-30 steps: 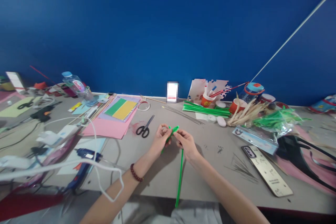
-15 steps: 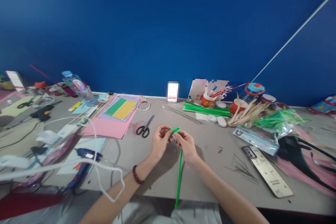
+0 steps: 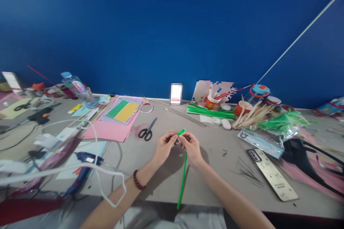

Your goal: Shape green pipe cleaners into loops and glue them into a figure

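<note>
A long green pipe cleaner (image 3: 182,180) is pinched between both my hands above the grey table (image 3: 161,179). Its top end is bent into a small loop that sticks out above my fingers, and the rest hangs down toward me past the table's front edge. My left hand (image 3: 165,145), with a dark bead bracelet on the wrist, is closed on the loop from the left. My right hand (image 3: 191,146) is closed on it from the right, the fingertips of both hands meeting.
Black scissors (image 3: 146,131) lie just left of my hands, beside pink paper (image 3: 107,130). A blue glue gun (image 3: 82,170) and white cable (image 3: 94,164) are at the near left. A green pipe-cleaner bundle (image 3: 209,111), cups, wooden sticks (image 3: 249,116) and a ruler (image 3: 274,177) fill the right.
The bent loop at the top of the pipe cleaner has been folded smaller and tighter between my fingers. Both hands have drawn slightly closer together.
</note>
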`<state>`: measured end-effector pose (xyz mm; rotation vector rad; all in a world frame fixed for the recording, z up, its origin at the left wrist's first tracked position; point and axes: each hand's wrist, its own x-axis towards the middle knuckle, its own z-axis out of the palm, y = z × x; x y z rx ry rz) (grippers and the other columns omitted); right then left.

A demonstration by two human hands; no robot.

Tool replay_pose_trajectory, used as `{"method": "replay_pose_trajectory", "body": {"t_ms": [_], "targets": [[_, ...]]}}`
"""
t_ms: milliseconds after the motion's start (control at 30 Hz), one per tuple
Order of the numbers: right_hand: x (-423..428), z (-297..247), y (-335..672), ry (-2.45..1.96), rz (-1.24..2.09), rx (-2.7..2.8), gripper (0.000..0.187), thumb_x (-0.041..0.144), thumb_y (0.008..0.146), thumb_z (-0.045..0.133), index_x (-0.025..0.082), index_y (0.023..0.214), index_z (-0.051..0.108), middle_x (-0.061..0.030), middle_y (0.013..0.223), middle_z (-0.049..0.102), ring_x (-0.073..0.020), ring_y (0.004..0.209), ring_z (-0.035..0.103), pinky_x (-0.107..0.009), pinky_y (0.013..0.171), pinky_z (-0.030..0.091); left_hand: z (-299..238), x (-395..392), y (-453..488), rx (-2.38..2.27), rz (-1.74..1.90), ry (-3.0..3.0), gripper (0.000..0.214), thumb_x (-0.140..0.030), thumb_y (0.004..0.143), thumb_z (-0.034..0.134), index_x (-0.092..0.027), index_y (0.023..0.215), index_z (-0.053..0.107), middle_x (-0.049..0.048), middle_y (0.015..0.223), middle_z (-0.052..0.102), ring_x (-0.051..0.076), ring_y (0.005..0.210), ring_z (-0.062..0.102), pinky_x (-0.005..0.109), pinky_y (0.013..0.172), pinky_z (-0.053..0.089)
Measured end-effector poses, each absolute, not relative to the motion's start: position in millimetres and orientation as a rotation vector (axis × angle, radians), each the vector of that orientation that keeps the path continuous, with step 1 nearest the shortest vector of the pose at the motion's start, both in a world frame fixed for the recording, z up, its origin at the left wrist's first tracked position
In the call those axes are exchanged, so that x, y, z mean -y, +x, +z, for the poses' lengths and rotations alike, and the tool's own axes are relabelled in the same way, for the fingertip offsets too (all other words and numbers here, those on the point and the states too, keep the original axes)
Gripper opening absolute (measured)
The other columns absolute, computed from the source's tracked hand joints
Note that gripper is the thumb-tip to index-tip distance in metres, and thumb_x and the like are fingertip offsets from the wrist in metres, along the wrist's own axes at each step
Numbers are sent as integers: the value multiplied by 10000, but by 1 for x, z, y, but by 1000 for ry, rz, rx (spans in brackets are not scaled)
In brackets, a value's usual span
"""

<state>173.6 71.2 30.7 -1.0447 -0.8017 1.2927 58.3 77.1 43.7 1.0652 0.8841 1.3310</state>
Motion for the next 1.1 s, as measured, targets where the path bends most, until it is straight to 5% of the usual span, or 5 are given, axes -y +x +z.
{"method": "replay_pose_trajectory", "body": {"t_ms": [300,700,933,1100], "targets": [[-72,31,175,-1121,1182,861,287,416,623,720,177,718,592,25,604,564,-55,407,364,-196,357,218,43,-82,60,-934,1290,845,221,-267,543,794,-139,688,688,47,777,676,96,576,532,225,526,407],[-68,41,174,-1150,1086,1108,222,408,706,628,209,760,712,-43,716,673,-203,694,587,-256,509,425,42,-88,56,-1016,1311,850,215,-305,598,738,-135,701,657,2,585,626,88,523,505,213,531,375],[-68,39,176,-1135,1219,1118,310,468,699,630,210,840,727,-8,495,568,-197,594,561,-245,449,391,38,-89,54,-998,1312,805,249,-315,584,749,-135,714,637,-5,581,619,92,533,515,218,552,386],[-72,38,180,-1138,1202,1143,302,452,694,643,206,852,718,-12,558,604,-166,560,551,-239,445,403,37,-92,53,-971,1295,791,270,-343,578,758,-139,695,624,-19,554,587,88,518,501,217,547,381]]}}
